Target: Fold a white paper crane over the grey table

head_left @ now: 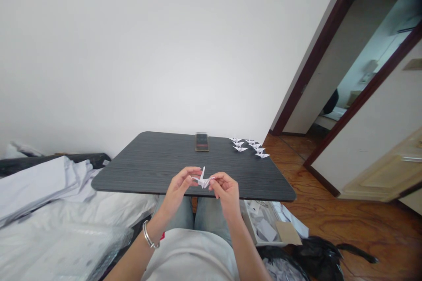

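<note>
A small white origami crane point(202, 180) is held in front of me, just above the near edge of a dark grey wood-grain table point(138, 169). My left hand point(180, 186) pinches one side of it with the fingertips. My right hand point(227, 191) grips the other wing side, so the crane's neck points up between them. Several finished paper cranes point(250, 147) lie together at the table's far right corner, well beyond my hands. A phone point(202, 142) with a blurred top end stands near the far edge.
A cardboard box of white paper squares point(262, 224) sits on the floor right of my knees, beside a black plastic bag point(316, 257). White bedding and bubble wrap point(66, 246) lie to the left. A doorway point(343, 61) opens at the right.
</note>
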### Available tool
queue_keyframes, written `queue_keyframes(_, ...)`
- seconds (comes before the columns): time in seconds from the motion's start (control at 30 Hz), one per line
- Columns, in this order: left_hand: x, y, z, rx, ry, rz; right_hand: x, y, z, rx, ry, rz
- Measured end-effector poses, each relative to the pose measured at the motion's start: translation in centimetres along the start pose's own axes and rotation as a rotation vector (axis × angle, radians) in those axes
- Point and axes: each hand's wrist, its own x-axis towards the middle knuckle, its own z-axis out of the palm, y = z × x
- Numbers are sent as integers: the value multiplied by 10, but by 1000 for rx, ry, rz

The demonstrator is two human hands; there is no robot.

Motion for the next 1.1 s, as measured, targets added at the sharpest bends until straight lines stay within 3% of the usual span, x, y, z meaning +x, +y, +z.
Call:
queue_keyframes(0.3, 0, -7, 4, -162, -75, -180, 1, -1, -3, 43, -38, 20)
queue_keyframes(0.47, 1, -5, 7, -124, -74, -121, 2, -3, -6, -66, -97, -97)
queue_keyframes(0.73, 2, -3, -2, 59, -112, -1, 3, -15, -19, -454, -120, -373)
queue_keyframes(1.1, 2, 6, -4, 192, -190, 42, 6, -27, -32, -610, -303, -445)
